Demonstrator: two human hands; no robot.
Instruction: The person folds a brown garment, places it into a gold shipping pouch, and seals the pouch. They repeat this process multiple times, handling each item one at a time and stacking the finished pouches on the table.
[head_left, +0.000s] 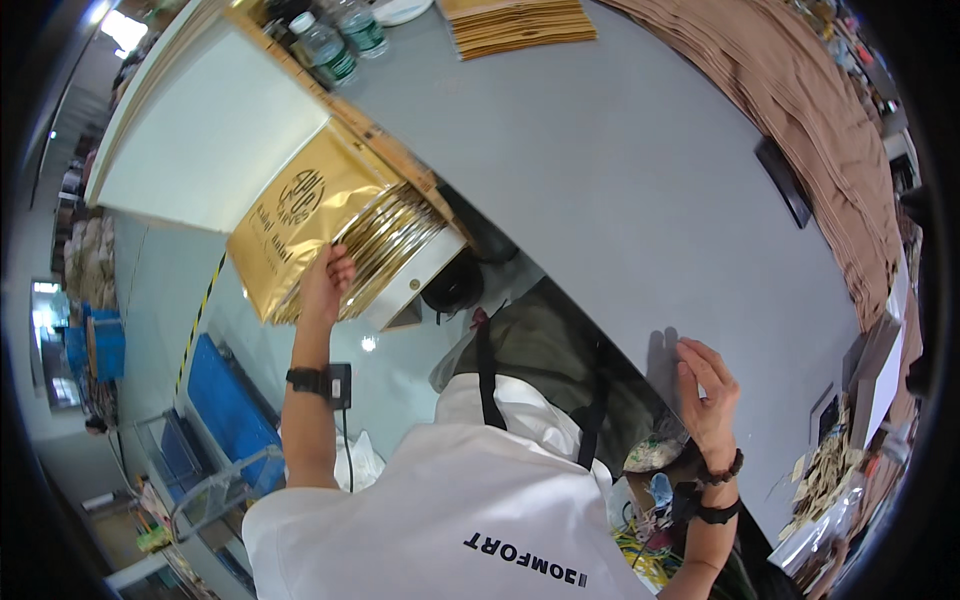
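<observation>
My left hand is at the edge of a gold foil packaging bag that bears printed writing. Its fingers curl around the bag's edge, where the foil creases; the thumb is partly hidden. Beneath that bag, a thick stack of similar gold bags lies at the table's left side, against a white panel. My right hand hovers by the near edge of the grey table, its shadow falling on the surface. Nothing is in it, and a gap shows between its thumb and bent fingers.
Water bottles and a stack of golden-brown packets stand at the far side. Long brown fabric is piled along the right, beside a black flat object. Loose tags lie near right. A blue-decked cart stands on the floor at left.
</observation>
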